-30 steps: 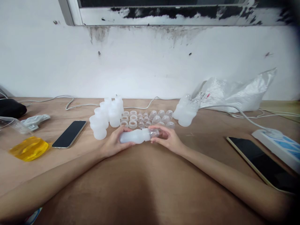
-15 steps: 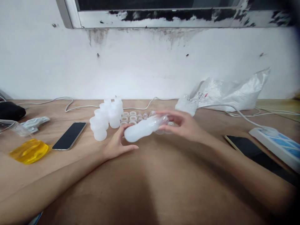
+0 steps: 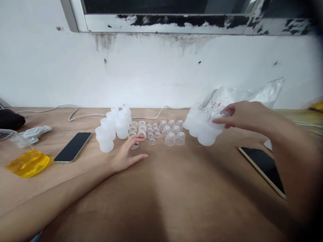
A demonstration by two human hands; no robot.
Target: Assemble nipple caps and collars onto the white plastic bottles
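Observation:
My right hand [image 3: 243, 116] grips a frosted white bottle [image 3: 207, 137] by its clear-capped top, at the right edge of a small group of capped bottles [image 3: 194, 121]. My left hand [image 3: 126, 155] rests on the wooden table [image 3: 161, 188] with its fingers apart and holds nothing; its fingertips lie beside white rings [image 3: 137, 128]. Behind it stand open white bottle bodies [image 3: 113, 127]. Small clear nipples [image 3: 152, 132] and clear dome caps [image 3: 173, 133] lie in rows between the two bottle groups.
A dark phone [image 3: 73, 146] lies left of the bottle bodies and another phone [image 3: 262, 167] under my right forearm. A yellow packet [image 3: 27, 163] is at the left edge, a crumpled plastic bag [image 3: 252, 95] by the wall, and white cables [image 3: 75, 112] run along the back.
My right hand carried the capped bottle from the table's middle to the bottle group on the right. My left hand let go of it and stayed by the rings.

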